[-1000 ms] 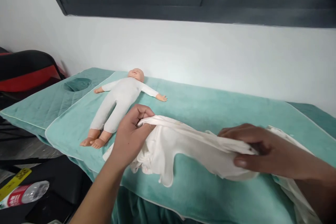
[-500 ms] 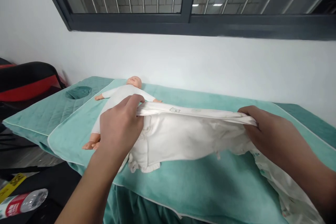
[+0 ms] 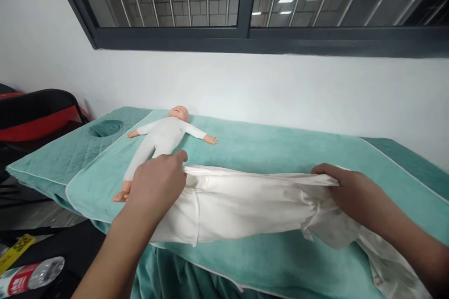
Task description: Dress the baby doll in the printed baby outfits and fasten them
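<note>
A white baby garment [image 3: 245, 205] is stretched sideways between my two hands, its upper edge pulled nearly straight. My left hand [image 3: 161, 182] is closed on one end of that edge, and my right hand [image 3: 345, 189] pinches the other end. Loose cloth hangs below, and part of it trails past my right wrist toward the lower right. Beyond my left hand a baby doll [image 3: 164, 133] in a white bodysuit lies on its back, arms spread. My left hand and forearm hide part of its legs.
The doll lies on a green sheet [image 3: 266, 149] over a padded bed with a face hole [image 3: 106, 128] at the left. A white wall and a barred window [image 3: 242, 37] rise behind. At left are a black-and-red chair [image 3: 38, 117] and a plastic bottle [image 3: 35, 275].
Both hands have moved lower with the garment, which now shows a plainer side; the small printed figure on its edge is no longer visible. More of the doll shows.
</note>
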The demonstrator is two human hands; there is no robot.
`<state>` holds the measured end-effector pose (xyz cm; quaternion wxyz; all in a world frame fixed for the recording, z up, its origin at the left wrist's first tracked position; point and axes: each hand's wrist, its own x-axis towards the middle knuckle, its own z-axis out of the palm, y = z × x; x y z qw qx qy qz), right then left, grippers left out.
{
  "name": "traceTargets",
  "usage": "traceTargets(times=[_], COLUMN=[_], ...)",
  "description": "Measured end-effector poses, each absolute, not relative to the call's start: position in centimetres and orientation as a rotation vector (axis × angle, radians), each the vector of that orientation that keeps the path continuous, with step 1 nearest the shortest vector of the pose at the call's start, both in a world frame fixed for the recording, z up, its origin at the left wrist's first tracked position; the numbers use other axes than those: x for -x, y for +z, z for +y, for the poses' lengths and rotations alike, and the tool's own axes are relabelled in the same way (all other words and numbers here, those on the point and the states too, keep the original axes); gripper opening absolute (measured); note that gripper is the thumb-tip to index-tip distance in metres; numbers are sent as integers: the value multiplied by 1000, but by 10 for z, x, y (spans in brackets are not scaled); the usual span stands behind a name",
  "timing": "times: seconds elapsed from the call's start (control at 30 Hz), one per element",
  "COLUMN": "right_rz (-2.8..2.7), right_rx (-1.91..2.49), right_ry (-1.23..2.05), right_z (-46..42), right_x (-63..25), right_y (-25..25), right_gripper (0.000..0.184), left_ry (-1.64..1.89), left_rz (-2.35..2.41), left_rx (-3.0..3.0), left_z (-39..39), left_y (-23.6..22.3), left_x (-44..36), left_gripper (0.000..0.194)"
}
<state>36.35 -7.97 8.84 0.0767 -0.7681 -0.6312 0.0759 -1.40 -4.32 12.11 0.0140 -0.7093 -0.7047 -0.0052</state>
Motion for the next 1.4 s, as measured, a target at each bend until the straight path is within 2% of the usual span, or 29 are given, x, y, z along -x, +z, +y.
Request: traceTargets(times=[0.23, 0.33, 0.5, 0.67, 0.73, 0.8, 0.9, 1.0, 1.1, 1.27, 1.4], right_rz=[-1991, -2034, -2035, -2043, -2127, -2272, -2314, -2198, -2053, -1739, -1338], right_rx=[2234, 2233, 2203, 2081, 1998, 1929, 1888, 1851, 1826, 1827, 1702], right_ry=[193, 170, 240, 333, 388, 520, 615, 651, 704, 627, 674], right_z=[-80, -79, -77, -92, -104, -114, -123, -125, -122, -114, -102], right_x=[-365, -362, -365, -347, -327, -308, -292, -294, -306, -322, -299], right_y=[68, 65, 61, 57, 51, 43, 36, 35, 38, 42, 48], right_gripper=[39, 38, 22, 23, 22, 18, 22, 28, 31, 33, 29], left_ry=[-3, -129, -403, -669, -600, -360, -154, -366, -735, -1267, -1660], left_rz=[-2210, -2234, -2359, -2317, -2111, -1840, -1688, -1716, -1888, -2450, -2556], left_rx=[2293, 2356, 2476, 2712, 3073, 3450, 3642, 3568, 3374, 2623, 2063], left_z=[-31, -27, -23, -27, -33, -40, -46, -46, -45, -47, -50], left_y=[100, 96, 95, 91, 86, 80, 72, 71, 75, 80, 80], left_x=[18, 14, 11, 15, 18, 21, 24, 25, 26, 28, 21], left_gripper=[44, 45, 44, 37, 33, 31, 26, 22, 26, 32, 28])
